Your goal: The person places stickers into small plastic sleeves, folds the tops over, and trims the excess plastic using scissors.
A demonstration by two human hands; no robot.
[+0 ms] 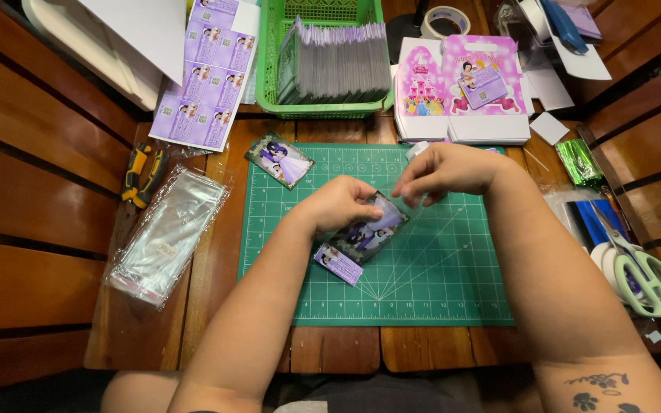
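Observation:
My left hand (338, 203) grips a small photo card packet (367, 232) in clear wrap with a purple header strip, held just above the green cutting mat (453, 283). My right hand (445, 170) pinches the packet's upper right end with its fingertips. A second, similar photo card (279, 160) lies on the mat's top left corner.
A stack of clear plastic sleeves (166, 233) and a yellow utility knife (141, 174) lie left of the mat. Behind it stand a green basket of packets (332, 65), pink printed boxes (462, 88), a purple label sheet (210, 73) and tape roll (447, 21). Scissors (640, 275) lie right.

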